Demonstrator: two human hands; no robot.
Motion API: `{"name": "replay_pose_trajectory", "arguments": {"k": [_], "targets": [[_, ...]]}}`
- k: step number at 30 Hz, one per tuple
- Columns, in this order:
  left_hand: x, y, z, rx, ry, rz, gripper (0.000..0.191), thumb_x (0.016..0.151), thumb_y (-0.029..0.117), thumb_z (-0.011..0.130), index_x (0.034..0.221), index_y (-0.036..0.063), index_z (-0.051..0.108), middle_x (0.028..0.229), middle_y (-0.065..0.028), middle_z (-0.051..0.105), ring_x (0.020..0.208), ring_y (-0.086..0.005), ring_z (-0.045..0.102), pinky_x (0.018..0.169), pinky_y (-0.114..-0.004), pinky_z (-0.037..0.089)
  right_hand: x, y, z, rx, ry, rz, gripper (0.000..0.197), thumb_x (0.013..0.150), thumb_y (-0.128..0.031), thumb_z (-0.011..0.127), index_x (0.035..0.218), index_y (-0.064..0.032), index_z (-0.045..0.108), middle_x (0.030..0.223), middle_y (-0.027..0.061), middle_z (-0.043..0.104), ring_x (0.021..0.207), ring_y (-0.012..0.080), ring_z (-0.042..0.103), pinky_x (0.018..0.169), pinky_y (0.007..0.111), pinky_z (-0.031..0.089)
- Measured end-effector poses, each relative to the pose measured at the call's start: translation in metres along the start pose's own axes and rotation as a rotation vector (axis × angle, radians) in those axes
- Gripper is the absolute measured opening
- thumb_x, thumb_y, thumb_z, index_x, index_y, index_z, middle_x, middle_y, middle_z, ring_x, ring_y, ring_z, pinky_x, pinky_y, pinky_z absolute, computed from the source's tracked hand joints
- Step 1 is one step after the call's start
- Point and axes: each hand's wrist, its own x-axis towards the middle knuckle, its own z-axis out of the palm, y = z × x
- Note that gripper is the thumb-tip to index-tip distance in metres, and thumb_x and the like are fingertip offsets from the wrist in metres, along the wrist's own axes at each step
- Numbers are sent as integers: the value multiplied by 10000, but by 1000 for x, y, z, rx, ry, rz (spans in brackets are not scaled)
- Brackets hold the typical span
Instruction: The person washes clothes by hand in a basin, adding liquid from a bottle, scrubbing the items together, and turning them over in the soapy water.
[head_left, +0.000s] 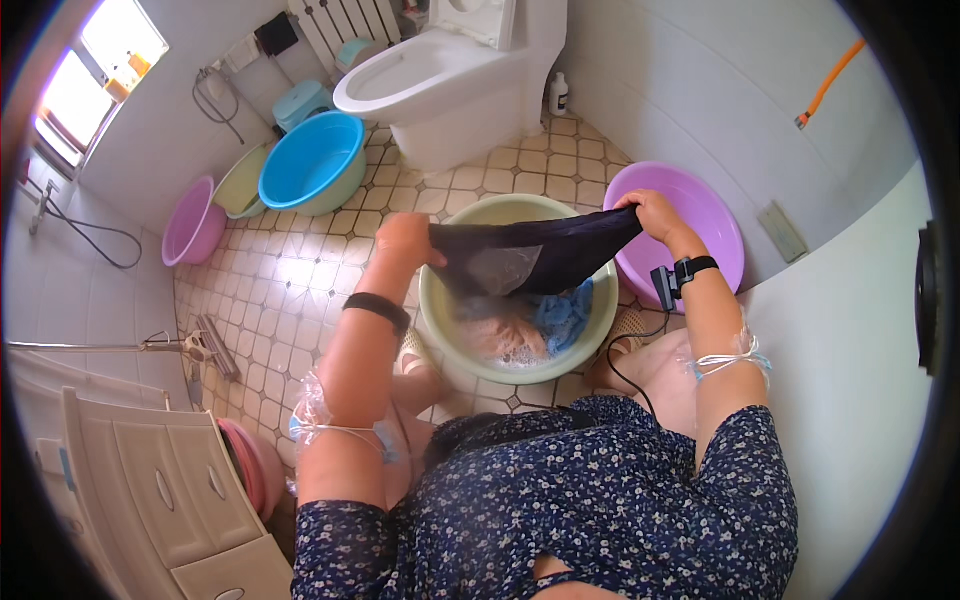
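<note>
Between my two hands a dark cloth garment (577, 247) is stretched out, with a whitish film or suds patch on its middle. My left hand (409, 238) grips its left end. My right hand (651, 213) holds the other end, over the edge of the purple basin. Under the garment stands a pale green basin (517, 375) on the floor between my feet. Inside it lie a blue cloth (564, 319) and a peach-coloured cloth (499, 335) in sudsy water. The garment hides the basin's far part.
A purple basin (694, 225) stands right, by the wall. Farther off are a toilet (450, 82), a blue basin (311, 165) and another purple basin (191, 225). A mop (214, 349) and a beige cabinet (157, 480) are at left. A cable (626, 375) hangs from my right wrist.
</note>
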Motion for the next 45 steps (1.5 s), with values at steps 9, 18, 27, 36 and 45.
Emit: {"name": "replay_pose_trajectory", "arguments": {"k": [9, 18, 27, 36, 45], "targets": [[6, -47, 14, -67, 53, -78, 361, 573, 311, 765, 807, 58, 656, 832, -144, 633, 828, -305, 600, 739, -399, 465, -3, -67, 3, -108, -169, -122, 158, 715, -122, 609, 824, -10, 628, 850, 117, 605, 838, 251, 562, 768, 323, 437], [-12, -36, 14, 146, 351, 184, 295, 683, 313, 704, 841, 67, 669, 1087, -126, 578, 1031, -288, 526, 860, -406, 411, 11, -57, 27, 288, 46, -181, 341, 762, 27, 482, 1083, -46, 570, 1045, 110, 584, 989, 238, 539, 900, 307, 389], [13, -38, 42, -1250, 280, 115, 424, 760, 70, 536, 1184, 84, 532, 1093, -119, 579, 970, -203, 539, 859, -310, 417, 12, -110, 34, -40, -140, -58, 194, 721, -159, 599, 842, -11, 566, 896, 113, 566, 861, 220, 542, 746, 325, 426], [2, -16, 21, -737, -21, 310, 459, 700, 346, 718, 1028, 44, 612, 943, -80, 621, 845, -171, 575, 760, -282, 449, 34, -82, 60, 285, -46, -150, 272, 735, 15, 471, 997, -2, 542, 1128, 85, 563, 960, 170, 533, 836, 275, 405], [8, 15, 40, -1377, 8, 120, 432, 813, 243, 571, 1178, 20, 510, 1045, -113, 592, 967, -166, 534, 829, -276, 414, 39, -138, 97, 876, -513, -24, 528, 843, 21, 344, 1359, -87, 310, 1248, 98, 488, 1134, 184, 458, 998, 291, 307]]}}
